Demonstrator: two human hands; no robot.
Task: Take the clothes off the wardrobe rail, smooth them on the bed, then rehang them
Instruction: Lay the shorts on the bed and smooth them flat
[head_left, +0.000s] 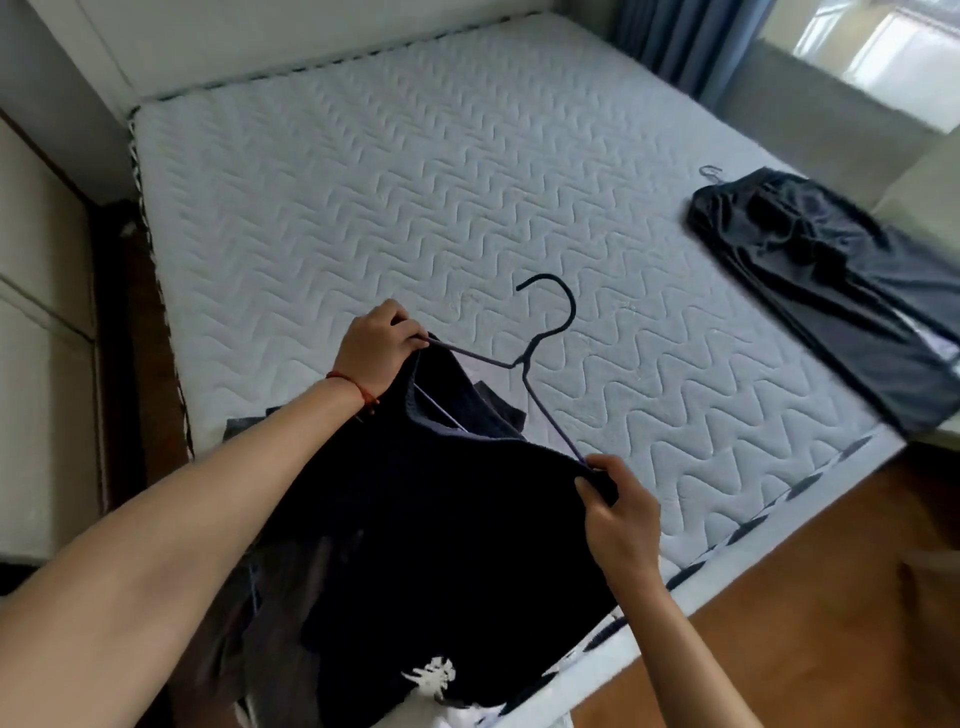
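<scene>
A black T-shirt (436, 540) with a white print near its hem hangs over the near edge of the bed (415, 197). A thin dark hanger (545, 332) sits in its neck opening, hook pointing away from me. My left hand (376, 345) grips the shirt's left shoulder together with the hanger arm. My right hand (618, 512) pinches the right shoulder at the hanger's other end. A second dark garment (831, 280) lies flat on the bed's right side, a hanger hook (710, 172) showing at its top.
The quilted pale mattress stretches out ahead. More dark cloth (270, 597) lies under the shirt at the near left. A pale wardrobe front (41, 364) stands at left, a blue curtain (685, 41) and window at the far right, wooden floor (810, 597) at the near right.
</scene>
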